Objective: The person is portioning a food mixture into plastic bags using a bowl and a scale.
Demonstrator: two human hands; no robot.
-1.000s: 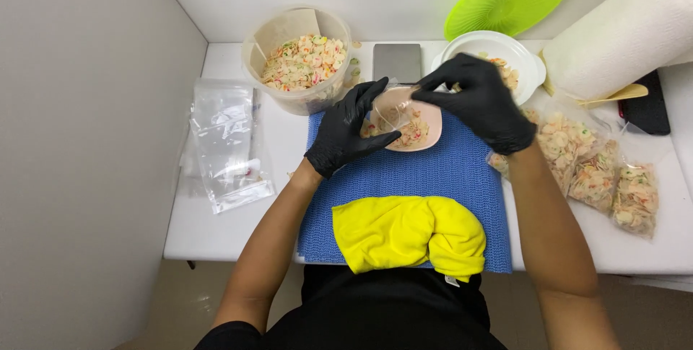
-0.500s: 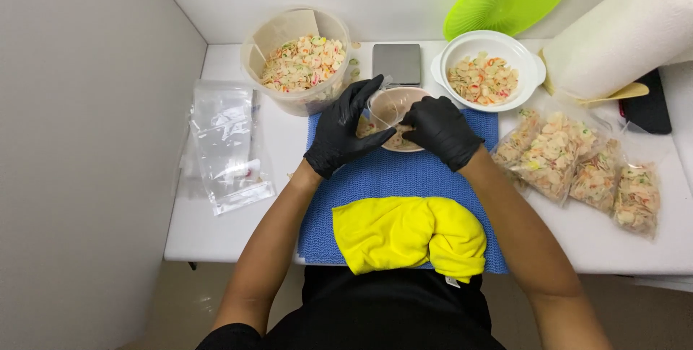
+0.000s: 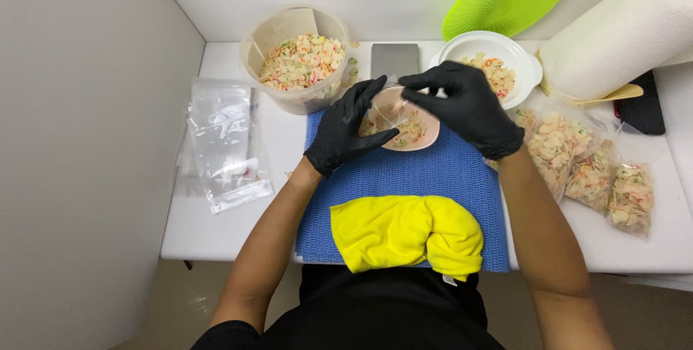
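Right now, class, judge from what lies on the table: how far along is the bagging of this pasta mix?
Done: three filled bags lie at the right. In hand: the left hand and right hand hold a clear bag over the pink dish. Left: the tub and white bowl hold mix, and empty bags wait.

Bright even overhead light, soft shadows, no glare, sharp focus, slight wide-angle bend at edges
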